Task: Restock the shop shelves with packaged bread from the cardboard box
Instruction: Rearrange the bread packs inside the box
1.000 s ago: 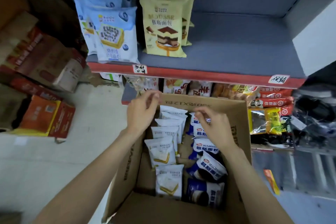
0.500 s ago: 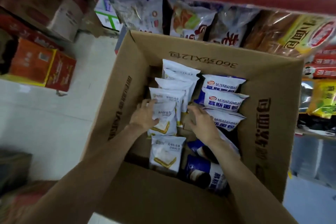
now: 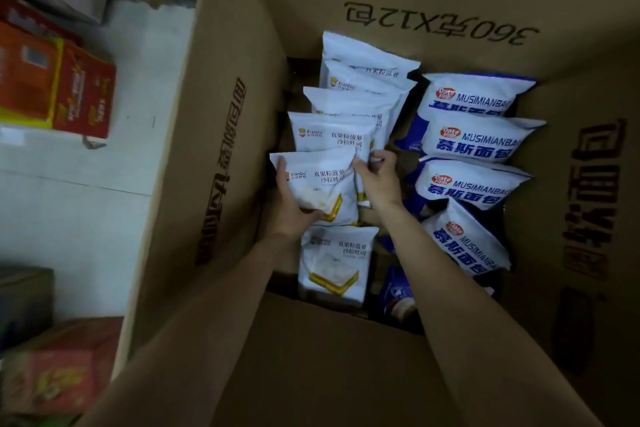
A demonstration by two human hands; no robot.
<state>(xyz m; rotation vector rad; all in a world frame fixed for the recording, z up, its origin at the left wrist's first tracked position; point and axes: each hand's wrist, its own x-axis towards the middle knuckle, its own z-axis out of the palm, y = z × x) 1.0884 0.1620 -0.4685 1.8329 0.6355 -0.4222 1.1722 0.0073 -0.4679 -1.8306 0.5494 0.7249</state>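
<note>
The open cardboard box (image 3: 221, 156) fills the view, seen from above. A row of white bread packets runs down its left half and a row of blue-and-white mousse bread packets (image 3: 474, 142) down its right half. My left hand (image 3: 294, 208) grips one white bread packet (image 3: 322, 180) from its left side and underside, lifted slightly above the row. My right hand (image 3: 377, 180) pinches the right edge of the white packet just behind it (image 3: 332, 133). Another white packet (image 3: 332, 263) lies nearer me. The shelves are out of view.
Red and orange cartons (image 3: 59, 83) stand on the pale floor at the left, and another reddish carton (image 3: 52, 371) sits at the lower left. The box's near flap (image 3: 311, 357) lies under my forearms.
The camera has dropped closer into the box and the shelf edge has left the view. My left hand has closed round a white packet; my right hand moved onto the packet behind it.
</note>
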